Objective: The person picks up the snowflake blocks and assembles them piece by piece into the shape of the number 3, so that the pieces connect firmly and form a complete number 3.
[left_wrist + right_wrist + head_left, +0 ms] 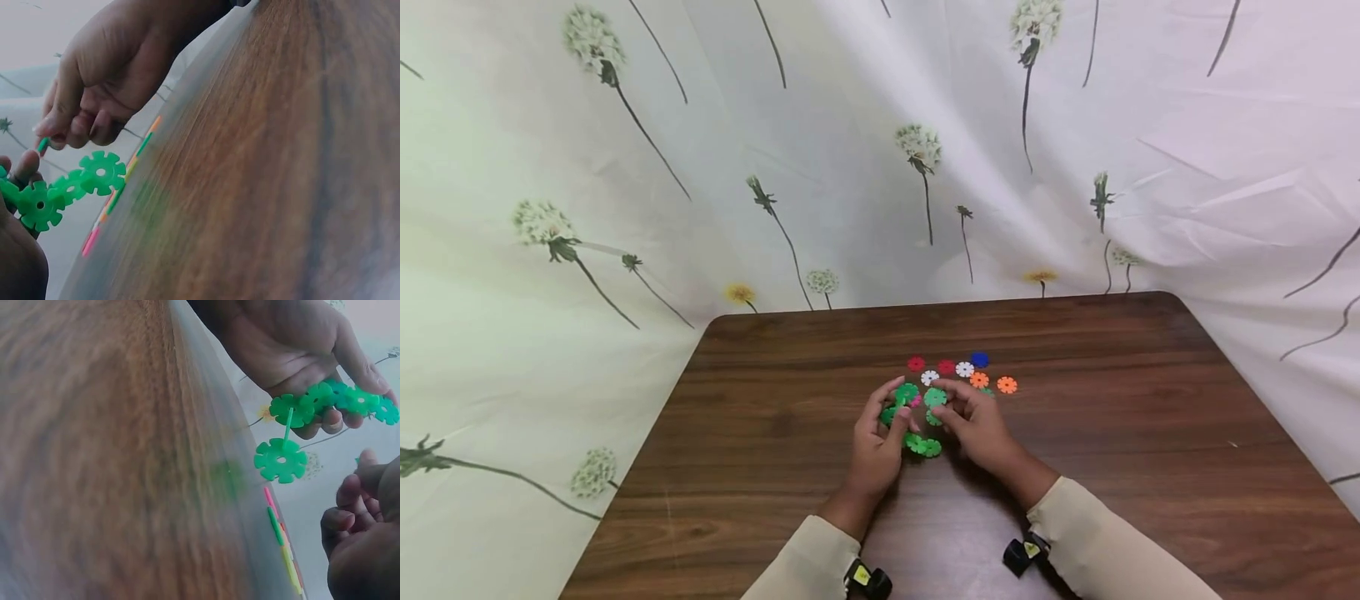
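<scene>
My left hand [877,454] holds a curved chain of several green notched plastic discs [315,395], its thumb and fingers curled about the linked pieces. The lower end of that chain hangs free below the fingers, with one disc [280,460] joined at an angle. Facing it, my right hand [988,429] pinches a green notched disc [935,397] between thumb and fingertips. In the left wrist view only a thin edge of this disc [42,147] shows at the fingertips. Another green disc [933,417] appears just beneath it. Both hands are close together above the table.
On the brown wooden table [737,450], beyond the hands, lie loose discs: red [916,364], white [965,368], blue [980,359], orange [1007,384] and pink [915,402]. A dandelion-print cloth [850,167] hangs behind the table's far edge.
</scene>
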Motion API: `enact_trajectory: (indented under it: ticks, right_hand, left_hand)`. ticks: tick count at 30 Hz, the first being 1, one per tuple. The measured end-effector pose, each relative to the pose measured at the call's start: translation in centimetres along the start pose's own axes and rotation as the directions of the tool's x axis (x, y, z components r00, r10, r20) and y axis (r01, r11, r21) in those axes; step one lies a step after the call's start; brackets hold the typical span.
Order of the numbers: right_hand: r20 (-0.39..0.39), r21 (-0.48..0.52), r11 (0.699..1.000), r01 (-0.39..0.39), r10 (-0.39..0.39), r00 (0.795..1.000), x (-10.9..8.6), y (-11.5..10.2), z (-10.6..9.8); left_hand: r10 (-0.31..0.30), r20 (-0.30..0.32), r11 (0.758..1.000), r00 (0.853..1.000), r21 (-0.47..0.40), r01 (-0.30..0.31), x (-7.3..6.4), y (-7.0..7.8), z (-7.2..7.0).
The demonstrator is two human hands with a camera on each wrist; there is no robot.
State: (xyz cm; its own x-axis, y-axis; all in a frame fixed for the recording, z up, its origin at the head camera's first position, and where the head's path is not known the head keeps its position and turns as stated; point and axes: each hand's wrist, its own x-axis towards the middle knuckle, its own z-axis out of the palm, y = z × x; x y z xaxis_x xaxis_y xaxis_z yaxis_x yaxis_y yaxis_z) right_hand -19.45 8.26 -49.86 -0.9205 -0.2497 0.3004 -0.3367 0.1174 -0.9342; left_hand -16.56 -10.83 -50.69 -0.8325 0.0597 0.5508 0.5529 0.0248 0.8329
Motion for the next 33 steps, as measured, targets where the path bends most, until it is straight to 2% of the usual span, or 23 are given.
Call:
enact_trajectory:
  ticks: [4, 9, 14, 20, 28, 33]
  right_hand:
    - [-0.036, 0.012, 0.999, 0.038, -0.037, 0.999, -0.1, -0.6, 0.0]
    - [-0.023, 0.041, 0.998, 0.043, -0.042, 0.999, -0.3, -1.8, -0.3]
    - [0.007, 0.054, 0.999, 0.002, -0.002, 1.000, -0.5, -2.7, -0.4]
    - [0.022, 0.047, 0.998, 0.042, -0.043, 0.999, -0.8, -3.0, -0.4]
    - [0.036, 0.042, 0.997, 0.064, -0.065, 0.997, -0.9, -3.4, -0.3]
    - [0.042, 0.045, 0.996, 0.077, -0.079, 0.996, -1.0, -3.8, -0.3]
  left_hand:
    - [-0.006, 0.004, 1.000, 1.000, -0.010, 0.006, -0.1, 0.1, 0.1]
    - [-0.002, 0.028, 1.000, 1.000, 0.017, 0.002, -0.2, 0.1, 0.2]
    - [0.048, 0.045, 0.999, 0.998, -0.003, -0.048, -0.2, 0.0, 0.1]
    - [0.104, 0.051, 0.994, 0.993, -0.031, -0.103, -0.2, -0.3, 0.2]
    - [0.149, 0.028, 0.989, 0.988, -0.005, -0.149, 0.0, -0.2, 0.4]
    - [0.162, 0.021, 0.986, 0.987, -0.031, -0.161, -0.1, -0.2, 0.4]
